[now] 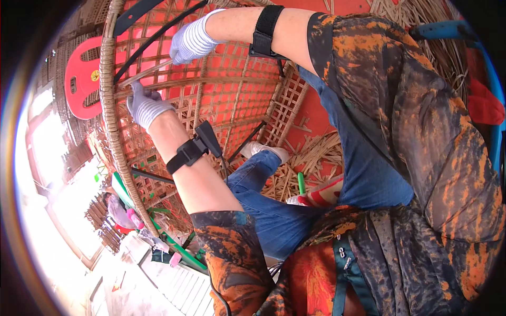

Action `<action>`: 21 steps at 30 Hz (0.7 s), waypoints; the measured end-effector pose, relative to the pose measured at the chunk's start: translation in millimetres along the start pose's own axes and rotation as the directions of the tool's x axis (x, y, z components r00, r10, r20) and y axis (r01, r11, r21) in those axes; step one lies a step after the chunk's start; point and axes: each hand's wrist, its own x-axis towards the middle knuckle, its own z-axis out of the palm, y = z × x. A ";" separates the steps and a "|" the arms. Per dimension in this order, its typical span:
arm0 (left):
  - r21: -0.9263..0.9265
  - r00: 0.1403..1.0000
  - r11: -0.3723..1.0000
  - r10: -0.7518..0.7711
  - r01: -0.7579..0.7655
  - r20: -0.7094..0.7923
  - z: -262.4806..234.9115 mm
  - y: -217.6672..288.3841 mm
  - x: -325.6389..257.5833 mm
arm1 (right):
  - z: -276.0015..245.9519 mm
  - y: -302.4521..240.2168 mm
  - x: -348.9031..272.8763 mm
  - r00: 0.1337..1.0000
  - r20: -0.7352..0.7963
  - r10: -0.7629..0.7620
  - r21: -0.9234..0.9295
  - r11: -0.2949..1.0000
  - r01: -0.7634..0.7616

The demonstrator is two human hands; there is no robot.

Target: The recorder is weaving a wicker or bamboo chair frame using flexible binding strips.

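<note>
A large open-weave wicker basket [211,100] lies tilted in front of me, its thick wrapped rim [108,105] toward the left. Both my hands wear pale gloves with striped cuffs. My right hand [192,42] is closed on one end of a thin cane strip [147,72] that runs across the inside of the basket to the rim. Below it, my left hand [147,105] is closed with thumb and finger at the strip's other end, close to the rim. The left fingertips partly hide that end. Dark flat bands [158,39] cross the weave.
A red plastic stool [81,79] stands beyond the rim. Loose cane strips [316,152] litter the red floor around my feet, near a green-handled tool [301,183]. More strips [427,52] lie at upper right, beside a blue frame [443,30]. Another person [124,213] is at lower left.
</note>
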 end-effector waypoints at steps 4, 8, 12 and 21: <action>0.000 0.964 0.998 -0.062 0.065 0.257 -16.0 19.2 -22.7 | 16.4 -2.6 7.8 0.996 -0.060 0.064 -0.026 0.998 -0.065; 0.351 0.990 0.932 0.046 -0.090 0.132 0.8 32.6 -28.0 | 31.1 6.1 23.1 0.999 -0.012 -0.036 -0.257 0.966 0.031; 0.417 0.991 0.901 0.087 -0.121 0.102 3.3 31.8 -25.9 | 38.3 -8.1 24.2 0.957 0.141 -0.255 -0.570 0.769 0.289; 0.183 0.995 0.978 0.098 -0.097 0.002 14.4 29.7 -18.1 | -8.9 -22.9 8.7 0.923 -0.382 0.046 0.093 0.996 -0.011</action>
